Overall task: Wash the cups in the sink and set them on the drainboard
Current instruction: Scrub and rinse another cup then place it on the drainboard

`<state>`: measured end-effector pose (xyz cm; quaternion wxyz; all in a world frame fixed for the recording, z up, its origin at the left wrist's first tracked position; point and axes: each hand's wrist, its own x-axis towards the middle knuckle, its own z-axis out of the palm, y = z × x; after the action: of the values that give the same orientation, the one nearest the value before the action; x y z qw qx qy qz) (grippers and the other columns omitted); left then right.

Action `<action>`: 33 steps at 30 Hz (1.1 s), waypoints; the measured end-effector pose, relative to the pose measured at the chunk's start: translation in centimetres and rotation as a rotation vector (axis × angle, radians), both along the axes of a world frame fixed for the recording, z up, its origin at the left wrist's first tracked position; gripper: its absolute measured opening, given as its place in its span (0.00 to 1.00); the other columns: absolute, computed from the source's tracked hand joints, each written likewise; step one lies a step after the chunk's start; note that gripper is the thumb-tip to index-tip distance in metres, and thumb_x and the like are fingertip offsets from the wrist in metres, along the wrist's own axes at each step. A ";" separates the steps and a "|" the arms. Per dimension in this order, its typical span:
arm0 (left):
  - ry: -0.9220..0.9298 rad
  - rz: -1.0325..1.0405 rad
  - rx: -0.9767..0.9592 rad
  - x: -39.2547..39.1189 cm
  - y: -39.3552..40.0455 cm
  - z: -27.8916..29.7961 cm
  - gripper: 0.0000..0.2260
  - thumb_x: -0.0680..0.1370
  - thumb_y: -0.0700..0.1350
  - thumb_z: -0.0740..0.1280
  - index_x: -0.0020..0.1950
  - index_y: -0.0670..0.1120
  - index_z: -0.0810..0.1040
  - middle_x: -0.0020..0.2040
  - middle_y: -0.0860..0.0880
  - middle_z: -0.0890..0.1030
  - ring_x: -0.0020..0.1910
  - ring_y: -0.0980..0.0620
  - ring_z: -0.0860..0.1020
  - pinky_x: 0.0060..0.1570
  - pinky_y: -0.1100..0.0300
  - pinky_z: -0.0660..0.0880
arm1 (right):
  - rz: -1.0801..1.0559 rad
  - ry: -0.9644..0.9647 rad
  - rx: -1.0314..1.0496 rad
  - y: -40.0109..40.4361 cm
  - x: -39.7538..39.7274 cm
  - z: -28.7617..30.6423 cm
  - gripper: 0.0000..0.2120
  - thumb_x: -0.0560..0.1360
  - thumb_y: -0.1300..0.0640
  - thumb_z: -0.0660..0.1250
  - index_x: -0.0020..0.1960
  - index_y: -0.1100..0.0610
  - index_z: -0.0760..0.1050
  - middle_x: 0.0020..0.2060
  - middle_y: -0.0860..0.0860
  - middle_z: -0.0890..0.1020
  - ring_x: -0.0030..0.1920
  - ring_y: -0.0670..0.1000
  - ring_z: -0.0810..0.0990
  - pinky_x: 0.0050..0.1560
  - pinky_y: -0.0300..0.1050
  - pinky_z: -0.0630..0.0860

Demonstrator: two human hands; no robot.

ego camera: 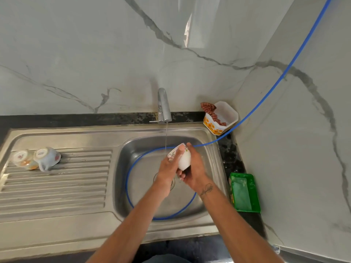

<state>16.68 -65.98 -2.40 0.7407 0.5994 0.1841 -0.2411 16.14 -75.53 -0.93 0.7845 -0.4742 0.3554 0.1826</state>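
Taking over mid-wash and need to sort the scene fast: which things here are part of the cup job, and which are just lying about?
Part of the job:
white cup, held by left hand and right hand
two washed cups, upside down on drainboard
running tap
sink basin

Lying about:
blue hose
floral tub with cloth
green tray

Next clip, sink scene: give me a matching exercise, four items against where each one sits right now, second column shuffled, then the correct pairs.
Items
1. white cup
2. two washed cups
3. green tray
4. blue hose

Places
A. on the counter right of the sink
B. upside down on the drainboard
C. coming down along the wall and looping inside the basin
D. held in both hands, left hand and right hand, over the basin by the running tap

Pairs: 1-D, 2-B, 3-A, 4-C
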 end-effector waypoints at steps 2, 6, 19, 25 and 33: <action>0.050 0.020 0.002 -0.5 -0.2 0.2 0.26 0.69 0.66 0.76 0.49 0.44 0.84 0.34 0.44 0.82 0.25 0.52 0.74 0.25 0.61 0.72 | 0.023 0.008 -0.070 0.3 -0.1 -0.1 0.26 0.81 0.36 0.59 0.40 0.56 0.79 0.29 0.56 0.78 0.21 0.52 0.72 0.20 0.36 0.63; 0.028 0.079 0.016 -0.1 0.3 0.0 0.21 0.73 0.59 0.78 0.50 0.41 0.84 0.37 0.39 0.84 0.28 0.45 0.78 0.33 0.52 0.76 | 0.113 0.049 -0.262 0.2 0.1 -0.8 0.29 0.80 0.36 0.57 0.44 0.60 0.82 0.31 0.60 0.81 0.24 0.54 0.74 0.22 0.38 0.64; -0.470 -0.144 0.620 -0.1 4.4 -1.2 0.23 0.64 0.53 0.84 0.54 0.57 0.79 0.44 0.59 0.84 0.45 0.62 0.82 0.39 0.73 0.74 | 0.004 -0.269 -1.012 -1.1 -0.4 1.6 0.10 0.82 0.52 0.68 0.44 0.54 0.81 0.37 0.48 0.84 0.38 0.48 0.83 0.40 0.45 0.80; -0.604 -0.209 0.808 -0.7 3.4 -1.0 0.16 0.72 0.51 0.75 0.55 0.57 0.74 0.44 0.55 0.84 0.44 0.51 0.82 0.41 0.53 0.79 | 0.182 -0.313 -1.002 3.8 -1.9 2.6 0.10 0.81 0.53 0.66 0.44 0.54 0.82 0.38 0.47 0.85 0.38 0.45 0.83 0.39 0.40 0.79; -0.742 -0.511 0.804 0.7 6.0 -0.4 0.24 0.63 0.48 0.79 0.56 0.58 0.77 0.48 0.57 0.83 0.46 0.53 0.83 0.43 0.57 0.80 | 0.597 -0.152 -0.536 4.7 -2.2 6.3 0.07 0.80 0.57 0.59 0.47 0.57 0.74 0.47 0.52 0.78 0.48 0.51 0.77 0.47 0.40 0.75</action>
<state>17.42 -59.95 -2.81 0.3894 0.9018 -0.1599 -0.0977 13.91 -70.87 5.39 0.5696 -0.7564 0.1782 0.2678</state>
